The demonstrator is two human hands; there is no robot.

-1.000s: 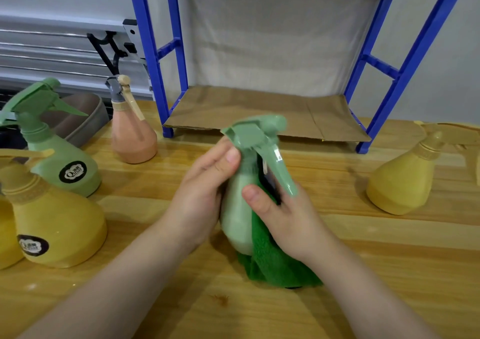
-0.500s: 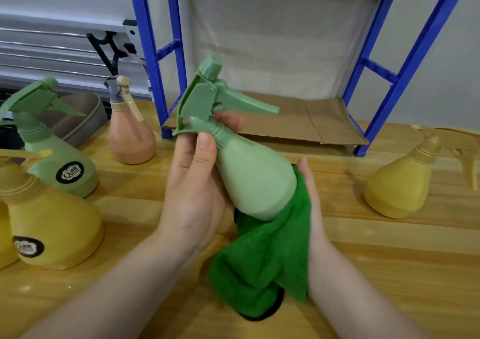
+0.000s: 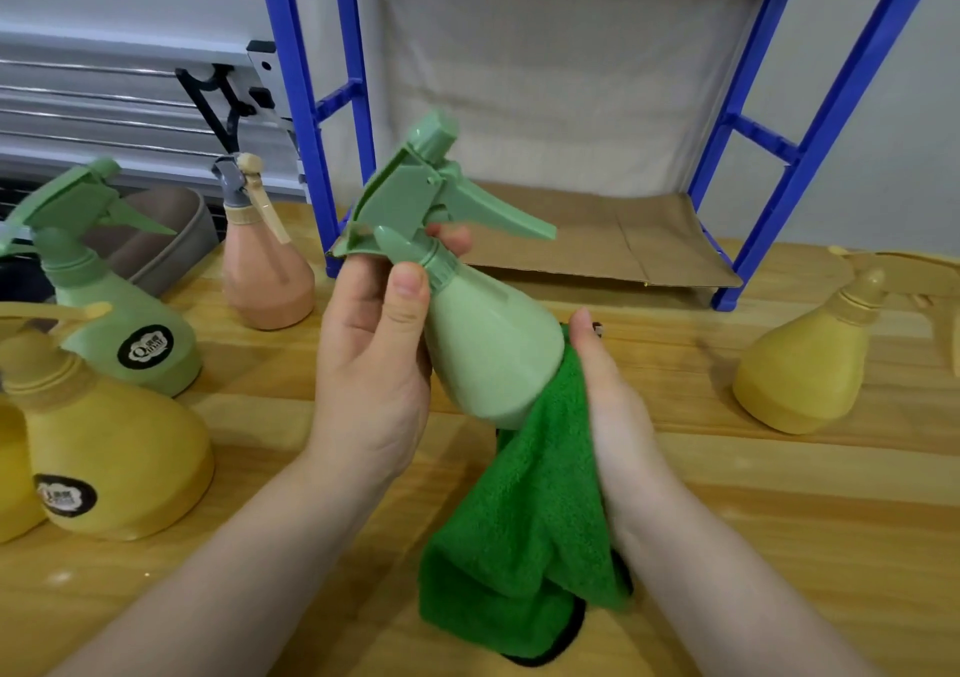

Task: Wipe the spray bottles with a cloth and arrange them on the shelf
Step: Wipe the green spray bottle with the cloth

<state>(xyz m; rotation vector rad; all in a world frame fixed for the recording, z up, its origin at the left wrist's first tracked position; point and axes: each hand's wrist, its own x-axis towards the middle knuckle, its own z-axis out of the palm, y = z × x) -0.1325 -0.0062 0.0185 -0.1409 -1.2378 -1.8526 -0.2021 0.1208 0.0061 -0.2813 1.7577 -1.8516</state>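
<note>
A pale green spray bottle (image 3: 491, 349) is held tilted above the wooden surface (image 3: 779, 520), its neck gripped by the curled fingers (image 3: 410, 287) and thumb of the left hand (image 3: 371, 370). A green cloth (image 3: 530, 531) is pressed against the bottle's base by the right hand (image 3: 613, 411), whose fingers are hidden behind the cloth, so their state cannot be told. Left of the left-hand fingers stand a pink bottle (image 3: 267, 281), a green labelled bottle (image 3: 117, 323) and a yellow labelled bottle (image 3: 111, 448). Right of the right hand stands another yellow bottle (image 3: 805, 370). Beyond the fingers stands the blue shelf (image 3: 810, 141), lined with cardboard (image 3: 623, 245).
</note>
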